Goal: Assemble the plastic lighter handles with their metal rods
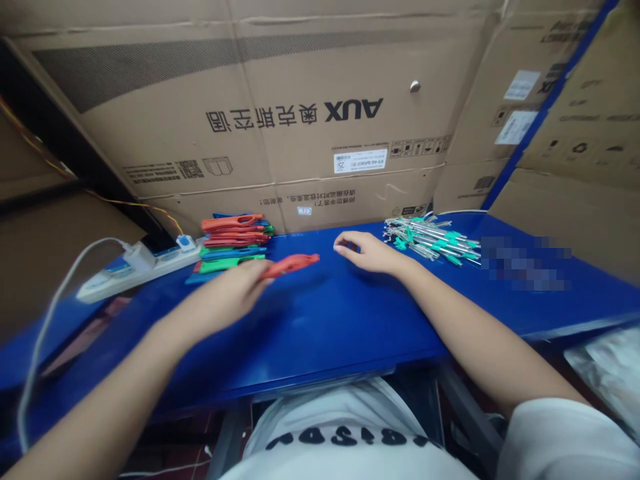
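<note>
My left hand [227,297] is closed round the end of a red plastic handle piece [293,264], holding it just above the blue table [320,327]; the hand is blurred by motion. A stack of red, blue and green handle pieces [233,243] lies just beyond it at the back left. My right hand [367,251] rests on the table near the middle with its fingers curled and nothing visible in them. To its right lies a pile of metal rods with green parts [433,241].
Large cardboard boxes [300,113] form a wall right behind the table. A white power strip [133,267] with a cable lies at the left end. A blurred-out patch sits on the table's right side.
</note>
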Available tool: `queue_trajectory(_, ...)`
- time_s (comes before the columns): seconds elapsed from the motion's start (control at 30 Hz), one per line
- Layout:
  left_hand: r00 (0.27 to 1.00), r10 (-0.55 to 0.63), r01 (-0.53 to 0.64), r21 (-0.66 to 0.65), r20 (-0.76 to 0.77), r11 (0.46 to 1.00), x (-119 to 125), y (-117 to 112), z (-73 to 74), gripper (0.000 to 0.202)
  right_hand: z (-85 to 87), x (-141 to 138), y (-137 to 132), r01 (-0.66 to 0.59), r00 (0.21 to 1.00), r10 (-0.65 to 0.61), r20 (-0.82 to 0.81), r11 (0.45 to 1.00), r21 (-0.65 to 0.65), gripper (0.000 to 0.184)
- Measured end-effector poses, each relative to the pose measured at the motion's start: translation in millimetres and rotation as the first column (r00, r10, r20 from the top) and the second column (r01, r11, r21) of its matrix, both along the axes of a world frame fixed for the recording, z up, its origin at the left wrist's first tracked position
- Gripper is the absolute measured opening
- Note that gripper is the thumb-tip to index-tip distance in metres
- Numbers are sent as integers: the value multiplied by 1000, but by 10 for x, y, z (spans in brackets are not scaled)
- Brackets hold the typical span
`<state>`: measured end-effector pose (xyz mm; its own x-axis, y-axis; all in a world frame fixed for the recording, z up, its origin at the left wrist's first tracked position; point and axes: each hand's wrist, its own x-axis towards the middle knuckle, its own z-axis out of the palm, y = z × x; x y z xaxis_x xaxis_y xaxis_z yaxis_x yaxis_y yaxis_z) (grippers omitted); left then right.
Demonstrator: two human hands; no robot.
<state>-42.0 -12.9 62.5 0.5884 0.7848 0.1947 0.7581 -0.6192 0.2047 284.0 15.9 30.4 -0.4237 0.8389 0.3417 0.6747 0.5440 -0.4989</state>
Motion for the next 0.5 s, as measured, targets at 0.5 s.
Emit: queue_trajectory(0.5, 954, -221, 261, -194, 204, 946, 664, 248, -665, 41, -74, 221, -74, -216, 952, 260, 161, 944, -250, 25)
